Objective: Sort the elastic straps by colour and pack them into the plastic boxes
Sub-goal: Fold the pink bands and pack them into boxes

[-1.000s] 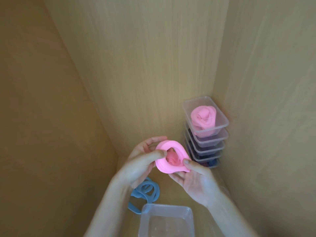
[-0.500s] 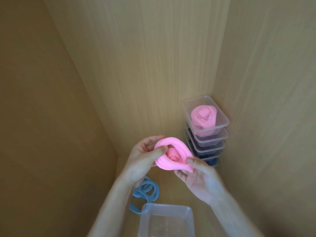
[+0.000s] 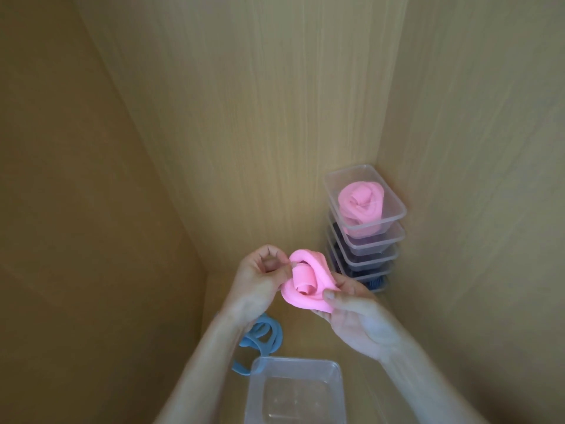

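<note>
A pink elastic strap (image 3: 305, 283) rolled into a coil is held between both hands above the wooden floor. My left hand (image 3: 260, 283) pinches its left edge and my right hand (image 3: 351, 313) cups it from below, thumb on the outer wrap. A blue strap (image 3: 260, 336) lies loose on the floor under my left wrist. An empty clear plastic box (image 3: 295, 390) stands at the bottom of the view. In the right corner is a stack of clear boxes (image 3: 367, 240); the top one holds another rolled pink strap (image 3: 360, 206), the lower ones hold dark straps.
Wooden panels close the space on the left (image 3: 91, 209), at the back (image 3: 260, 117) and on the right (image 3: 474, 179). The floor is a narrow strip between them.
The pink strap has been wound tighter, its loop closing into a compact coil with an inner roll. Both hands shifted slightly around it; the rest is unmoved.
</note>
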`<act>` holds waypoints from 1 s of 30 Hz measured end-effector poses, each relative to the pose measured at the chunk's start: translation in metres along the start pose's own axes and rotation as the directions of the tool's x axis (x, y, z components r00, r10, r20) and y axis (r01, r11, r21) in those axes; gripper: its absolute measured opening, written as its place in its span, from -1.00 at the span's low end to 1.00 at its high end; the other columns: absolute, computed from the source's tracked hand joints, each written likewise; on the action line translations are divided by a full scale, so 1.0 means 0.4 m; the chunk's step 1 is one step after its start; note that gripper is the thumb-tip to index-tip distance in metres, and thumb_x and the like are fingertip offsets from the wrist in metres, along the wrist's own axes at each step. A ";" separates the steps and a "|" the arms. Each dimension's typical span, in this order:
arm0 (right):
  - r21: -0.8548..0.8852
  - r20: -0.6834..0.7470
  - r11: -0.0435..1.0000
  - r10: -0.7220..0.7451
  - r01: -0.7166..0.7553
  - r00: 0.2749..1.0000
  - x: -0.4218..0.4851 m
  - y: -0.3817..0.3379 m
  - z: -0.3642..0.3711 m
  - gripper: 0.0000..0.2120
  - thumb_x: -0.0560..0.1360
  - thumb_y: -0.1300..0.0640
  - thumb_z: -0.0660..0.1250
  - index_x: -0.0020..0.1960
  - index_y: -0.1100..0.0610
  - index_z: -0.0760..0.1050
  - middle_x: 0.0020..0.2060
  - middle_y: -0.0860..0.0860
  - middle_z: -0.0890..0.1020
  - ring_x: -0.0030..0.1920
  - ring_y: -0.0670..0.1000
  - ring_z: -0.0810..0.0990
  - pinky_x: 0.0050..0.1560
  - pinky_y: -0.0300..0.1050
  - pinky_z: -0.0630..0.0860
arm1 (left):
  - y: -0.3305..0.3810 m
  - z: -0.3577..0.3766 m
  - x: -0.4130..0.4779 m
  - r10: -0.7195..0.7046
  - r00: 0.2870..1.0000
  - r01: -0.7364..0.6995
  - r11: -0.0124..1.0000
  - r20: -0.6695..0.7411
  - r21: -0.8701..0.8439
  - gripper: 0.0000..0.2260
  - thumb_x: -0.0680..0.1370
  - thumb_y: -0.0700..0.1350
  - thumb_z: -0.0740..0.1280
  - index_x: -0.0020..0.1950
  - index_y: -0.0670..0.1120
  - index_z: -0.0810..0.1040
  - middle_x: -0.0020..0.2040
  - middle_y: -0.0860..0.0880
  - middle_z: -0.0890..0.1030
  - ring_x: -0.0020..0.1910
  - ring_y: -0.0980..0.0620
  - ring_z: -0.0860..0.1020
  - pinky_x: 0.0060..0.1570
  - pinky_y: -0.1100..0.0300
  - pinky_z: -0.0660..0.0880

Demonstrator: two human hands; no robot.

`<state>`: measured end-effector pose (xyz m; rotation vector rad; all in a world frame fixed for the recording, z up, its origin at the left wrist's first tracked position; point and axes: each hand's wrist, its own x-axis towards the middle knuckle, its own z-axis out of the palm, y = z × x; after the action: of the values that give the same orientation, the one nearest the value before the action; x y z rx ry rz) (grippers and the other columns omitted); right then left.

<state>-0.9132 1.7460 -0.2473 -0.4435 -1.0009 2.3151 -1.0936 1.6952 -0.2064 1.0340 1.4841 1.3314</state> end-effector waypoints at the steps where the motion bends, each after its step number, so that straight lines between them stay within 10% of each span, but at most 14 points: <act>1: 0.005 -0.003 1.000 0.002 -0.002 1.000 -0.001 0.002 -0.004 -0.35 0.33 0.13 0.63 0.35 0.28 0.53 0.21 0.20 0.60 0.25 0.13 0.53 0.34 -0.03 0.38 | 0.001 0.001 -0.003 0.010 1.000 -0.010 1.000 -0.003 0.002 -0.90 0.56 -0.37 0.37 -0.08 -0.21 0.54 -0.11 -0.24 0.68 -0.17 -0.10 0.61 -0.03 -0.07 0.54; 8: 0.031 -0.025 0.999 -0.020 0.021 0.999 -0.002 0.006 -0.008 -0.26 0.30 0.14 0.66 0.36 0.40 0.47 0.19 0.28 0.57 0.30 0.27 0.50 0.50 0.17 0.29 | -0.023 0.017 -0.027 -0.005 0.999 0.004 1.000 -0.032 -0.021 -0.92 0.54 -0.40 0.38 0.02 -0.30 0.57 -0.02 -0.31 0.68 -0.10 -0.23 0.63 0.05 -0.27 0.56; 17: 0.057 -0.086 0.998 -0.008 0.013 0.996 -0.001 0.015 0.000 -0.40 0.45 0.26 0.42 0.40 0.47 0.35 0.26 0.40 0.49 0.26 0.27 0.52 0.45 0.19 0.29 | -0.027 -0.012 -0.035 0.059 0.998 -0.057 0.978 -0.006 0.203 -0.91 0.51 -0.24 0.48 -0.01 -0.11 0.70 0.24 0.07 0.58 0.11 0.10 0.63 0.13 0.15 0.57; 30: -0.200 -0.225 0.972 0.077 -0.124 0.971 0.001 0.044 -0.009 -0.52 0.25 0.39 0.35 0.18 0.28 0.49 0.05 0.26 0.65 0.08 0.16 0.66 0.03 -0.06 0.58 | -0.090 -0.029 -0.048 0.127 0.953 -0.291 0.635 0.275 0.715 -0.82 0.44 0.08 0.37 0.01 0.20 0.46 0.03 0.23 0.41 0.01 0.25 0.53 0.02 0.12 0.57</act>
<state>-0.9185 1.7384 -0.2629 -0.8324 -1.1444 2.1963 -1.1006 1.6708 -0.2401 1.8666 1.8387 0.6778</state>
